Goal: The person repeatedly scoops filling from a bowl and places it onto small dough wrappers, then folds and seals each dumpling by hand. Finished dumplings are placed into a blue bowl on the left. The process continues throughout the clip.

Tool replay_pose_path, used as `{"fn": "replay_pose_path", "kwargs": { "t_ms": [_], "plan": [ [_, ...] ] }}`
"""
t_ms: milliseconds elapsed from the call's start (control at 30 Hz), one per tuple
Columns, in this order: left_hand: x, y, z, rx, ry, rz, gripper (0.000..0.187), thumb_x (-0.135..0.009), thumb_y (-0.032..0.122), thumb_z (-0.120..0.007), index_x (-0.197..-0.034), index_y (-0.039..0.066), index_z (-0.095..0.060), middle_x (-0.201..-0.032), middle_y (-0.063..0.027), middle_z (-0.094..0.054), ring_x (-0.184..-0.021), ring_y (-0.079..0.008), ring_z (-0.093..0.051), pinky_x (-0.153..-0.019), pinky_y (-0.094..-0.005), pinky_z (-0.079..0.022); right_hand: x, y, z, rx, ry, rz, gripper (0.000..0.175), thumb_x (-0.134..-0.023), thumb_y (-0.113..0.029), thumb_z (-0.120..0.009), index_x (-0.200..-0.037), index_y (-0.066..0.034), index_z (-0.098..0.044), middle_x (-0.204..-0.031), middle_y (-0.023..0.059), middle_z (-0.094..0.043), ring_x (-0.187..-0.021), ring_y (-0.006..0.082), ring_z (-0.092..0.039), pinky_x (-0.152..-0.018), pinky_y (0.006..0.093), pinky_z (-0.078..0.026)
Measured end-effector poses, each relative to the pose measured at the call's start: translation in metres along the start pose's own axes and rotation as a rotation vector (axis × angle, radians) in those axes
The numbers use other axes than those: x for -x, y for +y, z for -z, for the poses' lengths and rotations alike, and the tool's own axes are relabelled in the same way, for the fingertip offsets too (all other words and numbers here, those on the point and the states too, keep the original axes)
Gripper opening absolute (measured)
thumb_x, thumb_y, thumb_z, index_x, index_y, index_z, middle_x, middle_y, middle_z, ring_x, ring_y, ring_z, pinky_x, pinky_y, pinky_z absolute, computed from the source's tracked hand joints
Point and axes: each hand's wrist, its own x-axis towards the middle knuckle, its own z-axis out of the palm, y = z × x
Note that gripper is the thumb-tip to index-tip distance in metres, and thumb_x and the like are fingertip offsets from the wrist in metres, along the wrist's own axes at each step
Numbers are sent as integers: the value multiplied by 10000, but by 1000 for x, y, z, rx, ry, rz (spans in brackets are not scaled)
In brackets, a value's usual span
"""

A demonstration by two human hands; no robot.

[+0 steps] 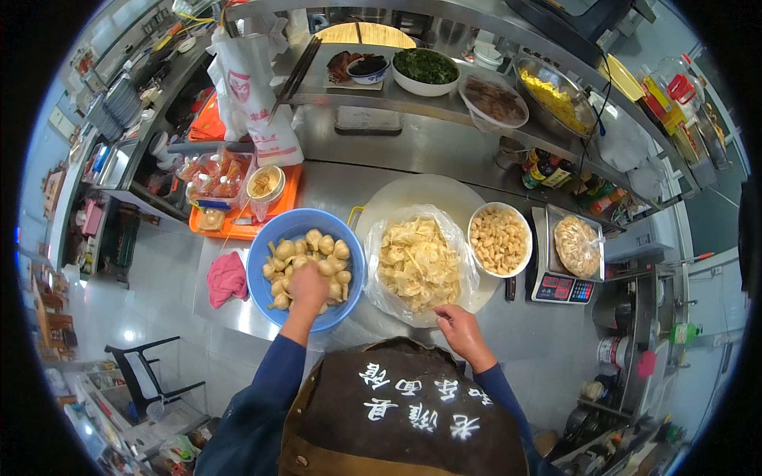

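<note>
A blue plastic basin point(257, 287) holds many whole garlic bulbs point(326, 244). My left hand point(308, 285) reaches down into it among the bulbs; motion blur and the back of the hand hide what its fingers touch. To the right, a clear plastic bag point(374, 284) lies spread wide, filled with papery garlic skins point(419, 259). My right hand point(461, 333) is at the bag's near right edge, fingers curled in and thumb against them; nothing can be made out between them. Beyond that bag stands a white bowl of peeled garlic cloves point(500, 241).
Under the bag is a round white cutting board point(411, 189). A knife handle point(510, 289) shows beside a digital scale point(562, 288) bearing a bag of cloves point(576, 245). An orange tray point(290, 189) and pink cloth point(227, 279) lie left. Overhead, a steel shelf point(369, 102) carries food bowls.
</note>
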Motion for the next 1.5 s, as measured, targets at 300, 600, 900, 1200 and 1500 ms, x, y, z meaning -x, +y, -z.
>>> {"fn": "replay_pose_path", "kwargs": {
  "t_ms": [300, 600, 900, 1200, 1500],
  "plan": [
    [-45, 5, 24, 60, 61, -466, 316, -804, 120, -748, -1092, 21, -661, -1185, -202, -633, -1160, -405, -608, -999, -482, -511, 5, -15, -32, 108, 143, 97, 241, -897, -112, -668, -1117, -17, -693, -1105, 218, -699, -1036, 397, -673, -872, 439, -552],
    [-91, 6, -19, 263, 14, -355, 460, -743, 190, -859, -1089, 12, -613, -1134, -199, -624, -1095, -357, -637, -940, -444, -535, -2, -22, -27, 25, 287, 29, 231, -896, -110, -654, -1109, -30, -690, -1067, 213, -698, -1023, 418, -657, -878, 464, -534],
    [19, 78, 57, 929, -595, -496, 278, -844, 170, -789, -1065, 47, -673, -1121, -59, -687, -1033, -152, -652, -898, -301, -545, -83, -2, -53, 101, 142, 199, 156, -905, -113, -598, -988, -19, -691, -898, 234, -699, -900, 435, -666, -800, 523, -518],
    [39, 112, -17, 418, -438, -492, 567, -701, 338, -918, -1012, -18, -606, -945, -179, -650, -894, -330, -650, -820, -401, -529, -66, 21, 14, 241, 478, -145, 174, -924, -202, -642, -963, -39, -690, -871, 237, -697, -846, 437, -676, -751, 499, -534],
    [15, 130, -51, 439, -140, -676, 441, -679, 224, -893, -885, 5, -571, -1086, -201, -568, -1065, -357, -567, -920, -415, -488, -84, 106, 4, -5, 515, -174, 248, -955, -241, -629, -942, 6, -628, -849, 261, -670, -798, 409, -669, -716, 484, -502]
  ]
}}
